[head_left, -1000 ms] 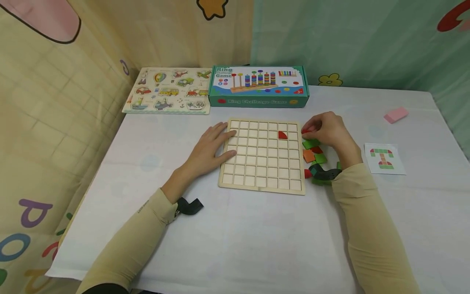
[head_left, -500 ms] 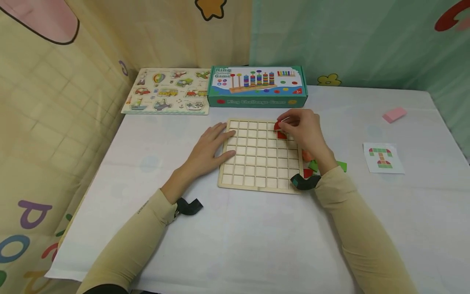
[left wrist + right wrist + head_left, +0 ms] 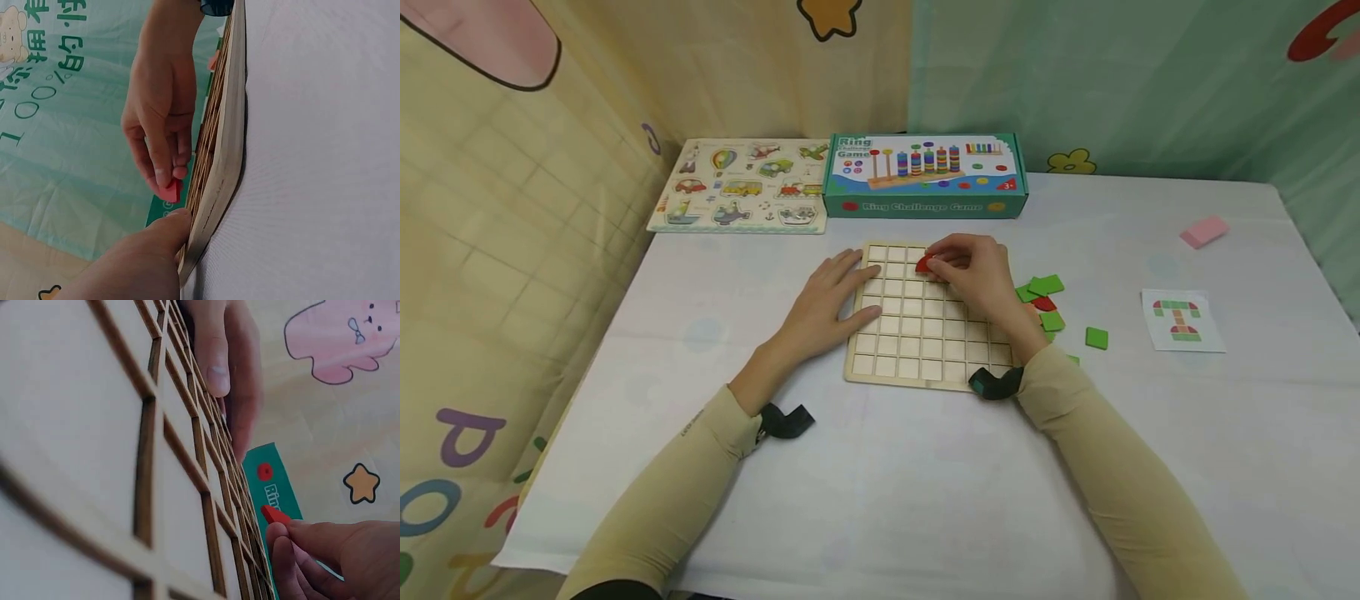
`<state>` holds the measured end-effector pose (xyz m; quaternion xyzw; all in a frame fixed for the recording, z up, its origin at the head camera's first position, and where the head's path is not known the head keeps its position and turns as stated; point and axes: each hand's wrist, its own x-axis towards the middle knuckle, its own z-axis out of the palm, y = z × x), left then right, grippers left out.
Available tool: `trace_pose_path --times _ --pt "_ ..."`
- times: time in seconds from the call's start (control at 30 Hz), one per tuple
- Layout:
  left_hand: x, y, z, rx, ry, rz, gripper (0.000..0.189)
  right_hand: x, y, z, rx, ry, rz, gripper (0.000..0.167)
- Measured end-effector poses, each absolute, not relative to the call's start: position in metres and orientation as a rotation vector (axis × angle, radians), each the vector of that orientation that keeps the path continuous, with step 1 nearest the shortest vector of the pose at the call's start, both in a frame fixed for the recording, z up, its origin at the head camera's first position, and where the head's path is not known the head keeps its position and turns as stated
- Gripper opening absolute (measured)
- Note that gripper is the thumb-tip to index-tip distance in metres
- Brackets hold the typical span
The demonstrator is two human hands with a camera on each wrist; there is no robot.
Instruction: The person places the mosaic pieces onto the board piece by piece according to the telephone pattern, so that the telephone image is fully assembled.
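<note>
A wooden grid board (image 3: 910, 327) with square cells lies on the white-covered table. My left hand (image 3: 826, 304) rests at its left edge, fingers spread, with fingertips and thumb on the rim. Between thumb and fingertips my right hand (image 3: 981, 271) pinches a red tile (image 3: 922, 264) with a curved edge, over the upper middle cells. The left wrist view shows that red tile (image 3: 169, 191) close to the board's surface, beyond the left thumb (image 3: 172, 228). The right hand hides the upper right cells, where another red tile showed earlier.
Green tiles (image 3: 1047, 285), a red tile (image 3: 1043, 303) and a bit of orange lie right of the board. Beyond them are a pattern card (image 3: 1183, 321) and a pink block (image 3: 1205, 232). A green game box (image 3: 925, 206) and a picture puzzle (image 3: 737, 187) stand behind.
From the loose tiles, my right hand has moved left over the board, carrying the red tile to the upper middle cells. The left hand stays in place at the board's edge.
</note>
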<state>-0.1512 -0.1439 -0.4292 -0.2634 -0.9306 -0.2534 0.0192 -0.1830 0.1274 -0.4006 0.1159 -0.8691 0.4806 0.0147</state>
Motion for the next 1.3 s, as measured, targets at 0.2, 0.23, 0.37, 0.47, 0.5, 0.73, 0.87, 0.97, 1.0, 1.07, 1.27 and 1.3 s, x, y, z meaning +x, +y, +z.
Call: trace_pose_path --times 0.2,0.23,0.37,0.47,0.5,0.73,0.87,0.97,1.0,1.07,1.27,1.3 --pt "-0.151 -0.143 -0.429 -0.801 -2.905 -0.772 0.065 -0.183 0.114 -0.407 0.421 -2.683 1.538 0.020" --pt "-0.151 -0.143 -0.429 -0.797 -2.909 -0.773 0.066 -0.183 0.112 -0.408 0.439 -2.686 1.540 0.020" --pt "-0.150 -0.142 -0.428 -0.785 -2.919 -0.772 0.066 -0.183 0.107 -0.412 0.519 -2.707 1.493 0.024" --pt "-0.150 -0.142 -0.428 -0.785 -2.918 -0.766 0.065 -0.182 0.105 -0.414 0.592 -2.723 1.411 0.025" --pt "-0.150 -0.142 -0.428 -0.787 -2.915 -0.767 0.065 -0.182 0.104 -0.414 0.618 -2.724 1.377 0.024" --pt "-0.151 -0.142 -0.429 -0.788 -2.906 -0.751 0.065 -0.182 0.098 -0.414 0.722 -2.731 1.222 0.021" --pt "-0.151 -0.142 -0.430 -0.786 -2.910 -0.747 0.065 -0.182 0.097 -0.415 0.783 -2.719 1.195 0.024" --pt "-0.151 -0.142 -0.430 -0.788 -2.909 -0.744 0.065 -0.182 0.097 -0.416 0.828 -2.698 1.172 0.025" --pt "-0.151 -0.142 -0.430 -0.789 -2.908 -0.744 0.065 -0.182 0.097 -0.416 0.838 -2.690 1.160 0.024" --pt "-0.151 -0.142 -0.430 -0.792 -2.904 -0.744 0.065 -0.182 0.097 -0.417 0.846 -2.681 1.141 0.024" --pt "-0.152 -0.142 -0.430 -0.794 -2.894 -0.766 0.064 -0.179 0.094 -0.412 0.839 -2.699 1.088 0.028" --pt "-0.152 -0.141 -0.430 -0.796 -2.894 -0.768 0.064 -0.178 0.093 -0.411 0.828 -2.714 1.072 0.028"
